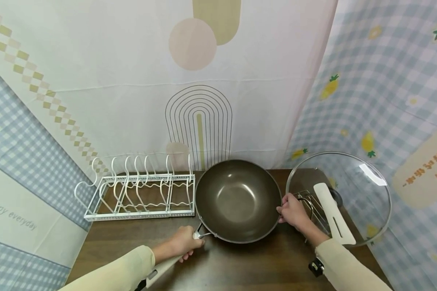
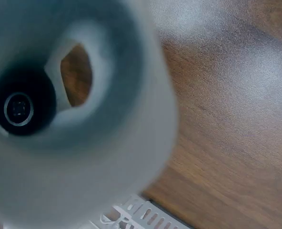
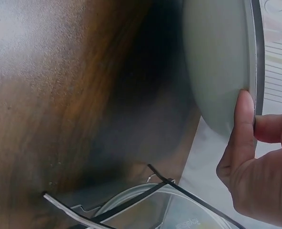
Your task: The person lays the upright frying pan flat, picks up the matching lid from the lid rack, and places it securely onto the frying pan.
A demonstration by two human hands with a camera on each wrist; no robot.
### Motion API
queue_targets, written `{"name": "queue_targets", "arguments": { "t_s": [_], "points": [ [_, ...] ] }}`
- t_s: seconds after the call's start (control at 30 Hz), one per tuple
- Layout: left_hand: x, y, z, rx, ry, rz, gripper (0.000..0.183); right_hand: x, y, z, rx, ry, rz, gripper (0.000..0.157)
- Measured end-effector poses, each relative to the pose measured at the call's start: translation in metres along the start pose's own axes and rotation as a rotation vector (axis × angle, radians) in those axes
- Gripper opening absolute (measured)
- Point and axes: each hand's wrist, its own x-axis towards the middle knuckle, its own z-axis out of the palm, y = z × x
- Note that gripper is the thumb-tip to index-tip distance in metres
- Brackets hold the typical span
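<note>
A wok (image 1: 236, 202) with a dark brown inside faces up in the middle of the head view. My left hand (image 1: 183, 242) grips its long cream handle (image 1: 164, 267) near the metal fork that joins the pan. At the opposite side, my right hand (image 1: 294, 212) pinches the wok's rim between thumb and fingers. The right wrist view shows the pale green outer wall (image 3: 217, 62) against those fingers, with a dark shadow on the table below. Close up and blurred, a pale surface (image 2: 146, 157) fills much of the left wrist view.
A white wire rack (image 1: 140, 217) with upright loops stands left of the wok. To the right, a large glass lid (image 1: 390, 202) leans in a metal wire stand (image 1: 318, 218), with a cream slotted piece (image 1: 333, 212) in front. Patterned cloth hangs behind the wooden table (image 1: 236, 270).
</note>
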Motion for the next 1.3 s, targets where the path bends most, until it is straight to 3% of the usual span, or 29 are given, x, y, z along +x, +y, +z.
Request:
{"name": "queue_targets", "arguments": {
  "t_s": [0.27, 0.57, 0.87, 1.3],
  "points": [
    [0.004, -0.005, -0.003, 0.053, 0.017, -0.001, 0.027, -0.002, 0.007, 0.005, 0.074, -0.017, 0.017, 0.024],
    [0.008, -0.007, -0.009, 0.174, 0.073, 0.048, 0.031, -0.008, 0.006, 0.009, 0.104, -0.027, 0.034, 0.023],
    [0.014, -0.011, -0.011, 0.466, 0.207, 0.048, 0.04, -0.013, 0.009, 0.014, 0.149, -0.038, 0.048, 0.025],
    [0.014, -0.014, -0.009, 0.518, 0.228, 0.015, 0.042, -0.02, 0.014, 0.018, 0.18, -0.035, 0.085, 0.025]
  ]
}}
